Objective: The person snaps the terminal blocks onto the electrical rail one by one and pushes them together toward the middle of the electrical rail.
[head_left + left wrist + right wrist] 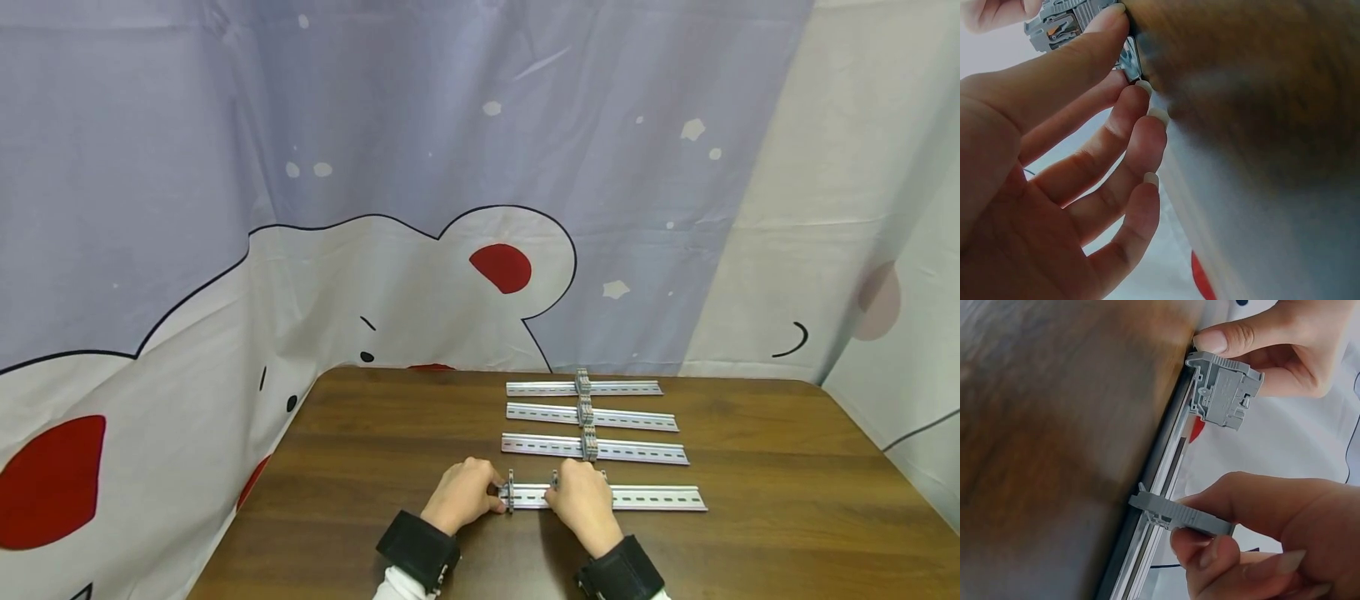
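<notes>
The nearest metal DIN rail (656, 498) lies across the table in front of both hands. At its left end, my left hand (467, 493) grips the rail between thumb and fingers, the other fingers loosely bent in the left wrist view. Just beside that thumb, a grey terminal block (1221, 390) stands upright on the rail. Further right along it, my right hand (583, 504) pinches a second grey terminal block (1188, 514) between thumb and fingers. This block sits at the rail, slightly tilted; whether it is clipped on cannot be told. Small grey bits show past the right hand in the head view.
Behind lie three more DIN rails, the near one (637, 451), the middle one (637, 419) and the far one (540, 388). Each carries a cluster of grey terminal blocks (590, 443) around its middle. A patterned curtain (420, 300) hangs beyond the wooden table (375, 442).
</notes>
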`<action>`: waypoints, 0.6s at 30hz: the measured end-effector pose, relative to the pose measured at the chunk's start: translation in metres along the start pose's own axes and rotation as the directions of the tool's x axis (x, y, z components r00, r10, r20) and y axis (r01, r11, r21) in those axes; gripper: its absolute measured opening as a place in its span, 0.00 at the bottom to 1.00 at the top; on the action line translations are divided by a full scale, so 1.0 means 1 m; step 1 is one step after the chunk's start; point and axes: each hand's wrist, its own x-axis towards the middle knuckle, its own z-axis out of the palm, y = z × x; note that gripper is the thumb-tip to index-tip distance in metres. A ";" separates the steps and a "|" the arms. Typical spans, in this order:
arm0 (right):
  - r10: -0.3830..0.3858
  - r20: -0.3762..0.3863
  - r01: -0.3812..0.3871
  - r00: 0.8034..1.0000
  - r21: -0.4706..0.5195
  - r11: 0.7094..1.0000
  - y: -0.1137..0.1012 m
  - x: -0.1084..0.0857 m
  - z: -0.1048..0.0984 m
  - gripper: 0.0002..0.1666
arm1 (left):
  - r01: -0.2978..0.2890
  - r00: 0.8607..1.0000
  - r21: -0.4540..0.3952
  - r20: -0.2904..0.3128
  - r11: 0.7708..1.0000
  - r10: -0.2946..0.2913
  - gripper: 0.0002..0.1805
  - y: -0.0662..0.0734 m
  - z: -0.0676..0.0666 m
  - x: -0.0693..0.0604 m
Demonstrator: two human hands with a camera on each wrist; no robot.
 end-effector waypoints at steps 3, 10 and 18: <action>0.012 0.002 -0.012 1.000 0.004 1.000 0.001 0.000 -0.001 0.24 | 0.005 1.000 -0.008 0.005 1.000 -0.005 0.14 -0.001 0.001 0.000; 0.036 0.013 -0.036 0.999 0.003 0.999 0.004 0.001 -0.002 0.24 | 0.005 1.000 -0.006 -0.001 1.000 -0.005 0.16 -0.001 0.001 0.000; 0.036 0.021 -0.036 0.999 0.001 0.999 0.007 0.000 -0.004 0.24 | 0.008 1.000 -0.022 0.000 1.000 -0.008 0.15 -0.002 0.002 0.001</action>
